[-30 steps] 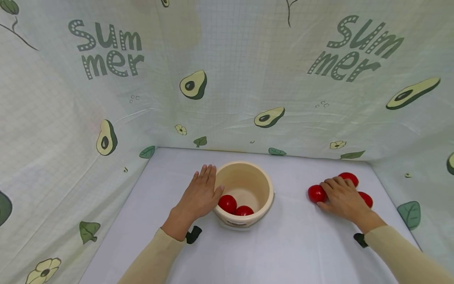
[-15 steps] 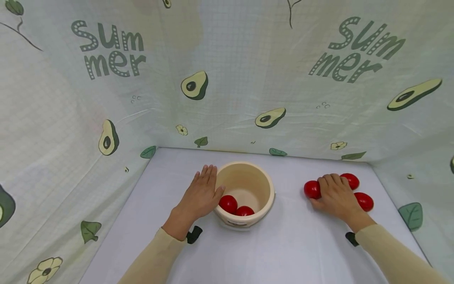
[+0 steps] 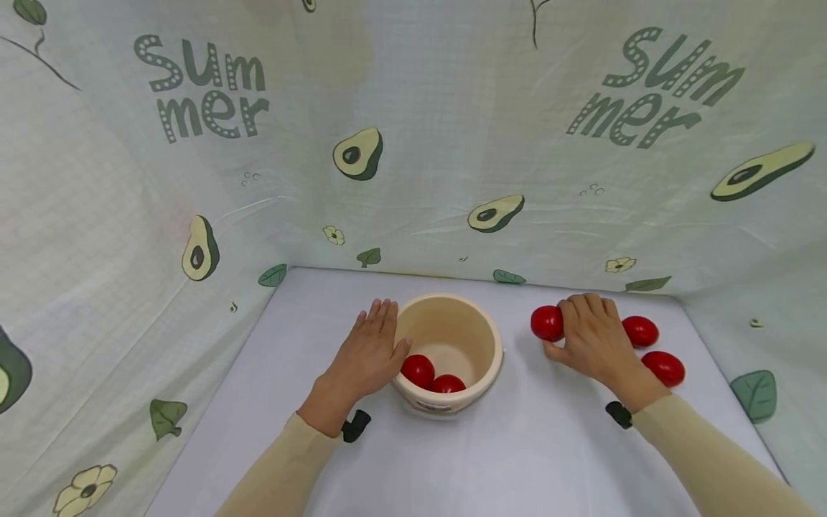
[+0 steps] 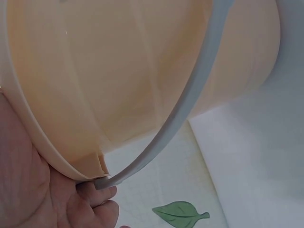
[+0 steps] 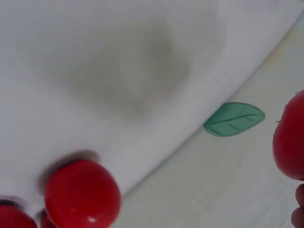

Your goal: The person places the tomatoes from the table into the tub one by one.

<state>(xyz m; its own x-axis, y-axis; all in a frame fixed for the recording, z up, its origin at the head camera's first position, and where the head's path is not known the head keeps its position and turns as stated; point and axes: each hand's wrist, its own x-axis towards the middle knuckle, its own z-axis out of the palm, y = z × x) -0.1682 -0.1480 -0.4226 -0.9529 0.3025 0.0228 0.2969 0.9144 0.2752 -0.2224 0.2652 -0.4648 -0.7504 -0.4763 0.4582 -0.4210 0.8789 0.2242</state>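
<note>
A cream bucket [image 3: 486, 373] stands on the white table with two red tomatoes [image 3: 417, 371] inside, near its front left wall. My left hand [image 3: 367, 353] rests along the left rim, fingers straight in the head view. The left wrist view shows the palm side against the rim, near the end of the bucket's grey handle [image 4: 190, 95]. To the right, my right hand [image 3: 593, 339] grips a tomato [image 3: 546, 323] between thumb and fingers. That held tomato [image 5: 290, 137] appears at the right edge of the right wrist view, above the table, with fingertips [image 5: 299, 204] below it.
More tomatoes lie at the table's right side, one [image 3: 639, 331] toward the back and another [image 3: 663, 368] in front. A patterned cloth [image 3: 413, 172] walls the table [image 3: 517, 459] at the back and both sides.
My right hand has gripped a tomato and moved it left and up, away from the other tomatoes. The left hand and the bucket have stayed in place.
</note>
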